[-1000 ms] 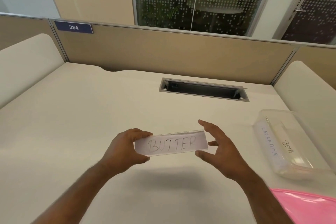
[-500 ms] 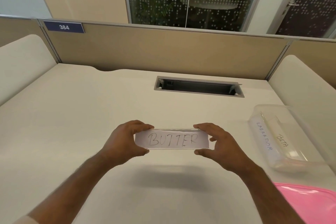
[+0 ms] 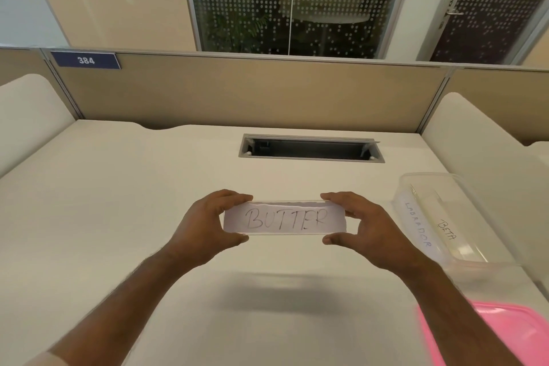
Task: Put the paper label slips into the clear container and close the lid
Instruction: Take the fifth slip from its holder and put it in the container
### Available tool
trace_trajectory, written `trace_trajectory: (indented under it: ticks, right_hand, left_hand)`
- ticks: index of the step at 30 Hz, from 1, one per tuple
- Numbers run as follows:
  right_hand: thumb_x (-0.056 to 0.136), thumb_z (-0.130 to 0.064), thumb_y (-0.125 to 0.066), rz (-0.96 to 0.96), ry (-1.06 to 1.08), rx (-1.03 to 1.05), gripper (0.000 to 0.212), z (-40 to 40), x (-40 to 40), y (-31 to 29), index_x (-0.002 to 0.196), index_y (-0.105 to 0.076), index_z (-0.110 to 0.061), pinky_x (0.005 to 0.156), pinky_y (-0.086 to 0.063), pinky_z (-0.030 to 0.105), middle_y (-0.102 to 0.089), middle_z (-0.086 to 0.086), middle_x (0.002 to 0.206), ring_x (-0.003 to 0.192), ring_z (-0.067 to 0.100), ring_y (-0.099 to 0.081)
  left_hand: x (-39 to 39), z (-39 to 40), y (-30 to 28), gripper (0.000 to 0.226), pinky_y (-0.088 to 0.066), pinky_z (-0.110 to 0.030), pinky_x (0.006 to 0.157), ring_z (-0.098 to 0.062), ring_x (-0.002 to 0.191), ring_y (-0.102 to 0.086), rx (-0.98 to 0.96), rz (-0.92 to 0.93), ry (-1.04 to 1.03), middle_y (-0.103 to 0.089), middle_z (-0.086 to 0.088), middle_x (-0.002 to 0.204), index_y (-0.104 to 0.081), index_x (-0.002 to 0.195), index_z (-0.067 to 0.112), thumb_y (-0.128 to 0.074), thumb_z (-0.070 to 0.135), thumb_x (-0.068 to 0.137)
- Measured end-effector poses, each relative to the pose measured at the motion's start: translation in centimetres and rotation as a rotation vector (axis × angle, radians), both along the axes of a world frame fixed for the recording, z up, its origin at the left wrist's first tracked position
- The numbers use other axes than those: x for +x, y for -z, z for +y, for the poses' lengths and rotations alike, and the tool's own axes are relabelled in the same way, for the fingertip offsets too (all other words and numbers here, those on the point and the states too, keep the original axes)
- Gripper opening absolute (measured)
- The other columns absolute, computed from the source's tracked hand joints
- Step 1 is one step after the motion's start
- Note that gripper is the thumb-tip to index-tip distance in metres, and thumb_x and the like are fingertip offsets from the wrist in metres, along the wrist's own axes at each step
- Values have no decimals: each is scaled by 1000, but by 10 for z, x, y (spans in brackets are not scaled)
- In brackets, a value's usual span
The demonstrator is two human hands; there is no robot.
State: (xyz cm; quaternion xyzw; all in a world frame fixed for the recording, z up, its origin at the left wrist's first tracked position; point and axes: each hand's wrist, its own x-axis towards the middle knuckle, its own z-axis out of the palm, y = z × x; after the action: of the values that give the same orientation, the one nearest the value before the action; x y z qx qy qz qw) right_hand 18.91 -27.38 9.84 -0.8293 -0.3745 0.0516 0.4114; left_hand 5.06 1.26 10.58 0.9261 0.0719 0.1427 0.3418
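Note:
A white paper label slip reading BUTTER (image 3: 284,219), in a clear sleeve, is held level above the middle of the desk. My left hand (image 3: 205,221) pinches its left end and my right hand (image 3: 361,226) pinches its right end. The clear container (image 3: 427,181) stands open at the right of the desk. Inside it lie two slips, one reading LABRADOR (image 3: 417,224) and one reading BETA (image 3: 447,229). The pink lid (image 3: 511,333) lies on the desk at the lower right, partly behind my right forearm.
A white desk (image 3: 118,217) with a recessed cable slot (image 3: 310,148) at the back. A beige partition (image 3: 252,92) closes the far edge, with white side dividers left and right. A blue plate reads 384 (image 3: 86,60).
My right hand closed onto the slip's right end; one second ago it hovered open beside it. The slip now sits level between both hands.

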Motion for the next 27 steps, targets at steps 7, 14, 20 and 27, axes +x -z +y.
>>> trace_trajectory:
  ticks: [7,14,20,27]
  right_hand:
    - [71,-33,-84,15,26,32,67,-14,13,-19,129,-53,-41,91,-48,10,-54,-27,126,117,-2,-52]
    - [71,-25,-86,18,33,67,64,-32,22,-28,127,-58,-34,93,-49,13,-56,-21,126,118,1,-51]
    - [70,-21,-86,14,55,55,63,-45,26,-28,127,-60,-28,92,-48,10,-57,-16,126,117,-2,-51]
    - [69,-22,-87,11,65,52,63,-62,30,-25,127,-61,-29,91,-48,10,-57,-21,124,115,-4,-52]
  left_hand:
    - [20,-12,-12,73,-41,-4,82,-5,107,-54,31,-34,27,-59,21,114,-63,128,30,-93,20,62]
    - [37,-24,-13,75,-44,-13,87,-9,112,-52,60,-45,35,-58,18,119,-62,130,31,-92,23,62]
    - [47,-38,-8,78,-43,-28,103,-11,124,-47,68,-15,13,-56,10,135,-58,133,34,-92,27,63]
    - [54,-53,-2,79,-43,-25,100,-8,120,-47,67,-9,17,-57,11,133,-59,131,35,-93,27,61]
